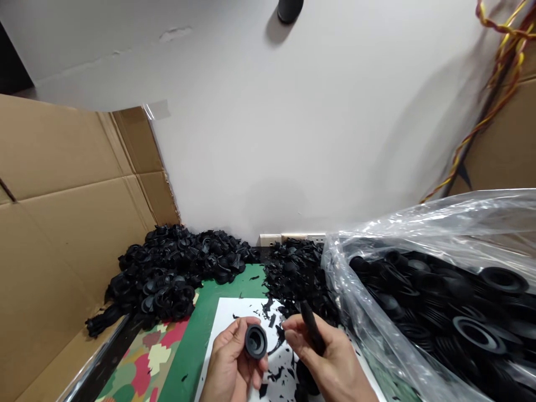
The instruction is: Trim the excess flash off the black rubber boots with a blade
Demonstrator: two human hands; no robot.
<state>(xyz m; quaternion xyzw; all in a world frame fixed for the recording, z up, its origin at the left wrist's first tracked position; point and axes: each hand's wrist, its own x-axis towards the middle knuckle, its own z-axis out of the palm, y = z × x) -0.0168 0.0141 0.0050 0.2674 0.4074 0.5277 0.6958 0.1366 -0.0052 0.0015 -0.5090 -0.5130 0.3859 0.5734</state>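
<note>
My left hand (233,357) is closed around a small black rubber cup-shaped part (255,341), its round stepped opening facing me. Just to the right, my right hand (330,360) grips a slim black tool (312,328) with a handle like a pen's; its working tip is hidden by my fingers. The two hands are apart, above a white sheet (224,312) strewn with black rubber scraps (274,373). Below my right hand, another dark rounded piece (305,379) is partly hidden.
A heap of black ribbed rubber parts (167,273) lies at the back left by a cardboard panel (75,151). Black shavings (297,273) pile up behind the sheet on a green mat (228,287). On the right, a clear plastic bag (355,324) holds many black rubber parts (479,335).
</note>
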